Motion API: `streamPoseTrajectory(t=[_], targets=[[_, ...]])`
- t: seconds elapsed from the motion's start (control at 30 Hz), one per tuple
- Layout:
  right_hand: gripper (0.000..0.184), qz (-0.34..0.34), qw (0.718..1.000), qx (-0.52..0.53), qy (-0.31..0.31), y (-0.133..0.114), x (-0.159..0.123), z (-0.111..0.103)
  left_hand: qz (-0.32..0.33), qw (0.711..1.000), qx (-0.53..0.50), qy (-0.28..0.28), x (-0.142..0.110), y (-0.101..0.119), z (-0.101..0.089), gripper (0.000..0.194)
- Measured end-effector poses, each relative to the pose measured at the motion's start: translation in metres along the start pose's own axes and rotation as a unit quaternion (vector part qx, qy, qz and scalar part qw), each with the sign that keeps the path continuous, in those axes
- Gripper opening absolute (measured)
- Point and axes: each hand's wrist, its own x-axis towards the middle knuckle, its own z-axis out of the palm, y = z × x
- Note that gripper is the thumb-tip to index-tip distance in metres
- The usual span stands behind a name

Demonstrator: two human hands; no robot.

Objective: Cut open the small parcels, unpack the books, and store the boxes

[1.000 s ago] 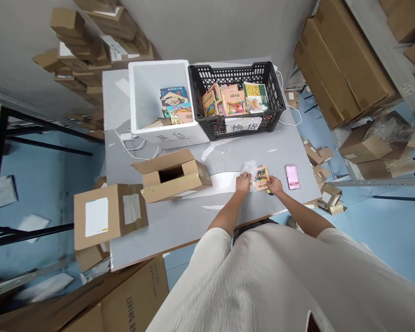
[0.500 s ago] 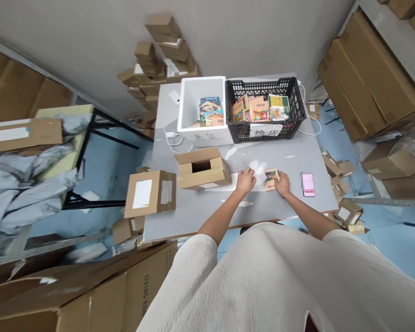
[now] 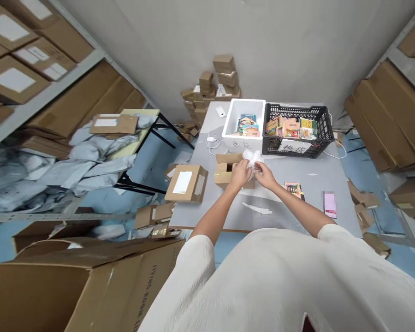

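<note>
My left hand (image 3: 240,173) and my right hand (image 3: 264,175) are raised together over the grey table (image 3: 297,212), both closed on a crumpled piece of clear plastic wrap (image 3: 252,157). Just behind my left hand an open small cardboard box (image 3: 225,168) lies on the table. A small colourful book (image 3: 293,189) lies flat on the table to the right of my hands, untouched. A pink phone (image 3: 329,204) rests further right near the table edge.
A white foam box (image 3: 244,140) and a black plastic crate (image 3: 320,145), both holding books, stand at the table's far end. A taped box (image 3: 186,183) sits at the table's left edge. A large open carton (image 3: 72,281) is near left; shelves of cartons flank both sides.
My hands left the colourful book on the table and lifted the plastic wrap up between them. The view swung left and upward.
</note>
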Motion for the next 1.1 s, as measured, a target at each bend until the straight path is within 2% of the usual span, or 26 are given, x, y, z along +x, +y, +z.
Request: streamPoseTrajectory(t=[0.17,0.23,0.33,0.47,0.6,0.73,0.8,0.87,0.97,1.1], targets=[[0.051,-0.007,0.993,-0.039,-0.114,-0.017,0.026,0.05,-0.111,0.993,0.028,-0.027,-0.003,-0.046,-0.02,0.031],[0.056,0.002,0.986,-0.073,-0.152,-0.017,0.029,0.065,-0.155,0.986,0.04,-0.054,-0.003,-0.06,-0.019,0.032],[0.056,-0.005,0.976,-0.145,-0.162,-0.012,0.029,0.077,-0.183,0.978,0.053,-0.087,0.001,-0.076,-0.013,0.031],[0.051,-0.028,0.947,-0.245,-0.208,-0.007,0.026,0.076,-0.173,0.979,0.065,-0.092,0.008,-0.086,-0.003,0.025],[0.053,-0.012,0.917,-0.304,-0.259,-0.009,0.027,0.073,-0.154,0.984,0.049,-0.067,0.004,-0.089,-0.002,0.031],[0.048,-0.002,0.896,-0.346,-0.278,-0.013,0.032,0.076,-0.073,0.995,0.057,-0.043,-0.014,-0.092,-0.006,0.028],[0.047,0.0,0.892,-0.357,-0.278,-0.014,0.034,0.078,-0.036,0.995,0.06,-0.065,-0.024,-0.095,-0.008,0.031],[0.045,0.003,0.89,-0.361,-0.277,-0.015,0.035,0.078,-0.01,0.992,0.064,-0.11,-0.031,-0.098,-0.008,0.036],[0.042,0.014,0.889,-0.359,-0.282,-0.015,0.034,0.076,0.018,0.983,0.067,-0.169,-0.032,-0.101,-0.008,0.044],[0.047,0.001,0.913,-0.333,-0.234,-0.013,0.027,0.071,-0.031,0.978,0.066,-0.193,-0.019,-0.101,-0.005,0.035]])
